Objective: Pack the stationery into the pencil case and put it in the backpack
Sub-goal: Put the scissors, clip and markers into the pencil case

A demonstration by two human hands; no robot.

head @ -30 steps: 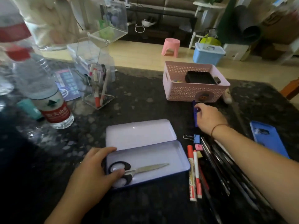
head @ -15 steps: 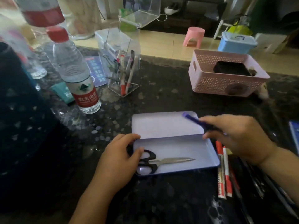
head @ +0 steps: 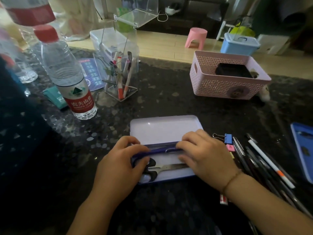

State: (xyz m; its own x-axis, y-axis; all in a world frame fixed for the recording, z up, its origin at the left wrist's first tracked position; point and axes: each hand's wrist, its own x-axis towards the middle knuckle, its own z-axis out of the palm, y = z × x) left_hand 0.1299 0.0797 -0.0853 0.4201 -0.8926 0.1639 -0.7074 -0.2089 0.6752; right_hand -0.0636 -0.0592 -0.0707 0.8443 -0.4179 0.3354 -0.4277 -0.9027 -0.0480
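Note:
An open lilac tin pencil case (head: 162, 128) lies on the dark stone table, lid flat behind the tray. Black-handled scissors (head: 167, 167) lie in the tray. A purple pen (head: 159, 150) stretches across the tray above them. My left hand (head: 118, 167) pinches the pen's left end, covering part of the scissor handles. My right hand (head: 205, 155) holds its right end with curled fingers. Loose pens and pencils (head: 260, 163), a blue binder clip (head: 227, 138) and small pink erasers (head: 230, 147) lie to the right of the case. No backpack can be made out.
A water bottle (head: 67, 78) stands at the left with a teal tube (head: 54, 97) behind it. A clear acrylic pen holder (head: 120, 77) stands behind the case, a pink basket (head: 225, 77) at the back right, a blue case (head: 303, 150) at the right edge.
My right hand took the purple pen from beside the basket and brought it over the tray. My left hand moved off the scissor handles onto the pen's left end.

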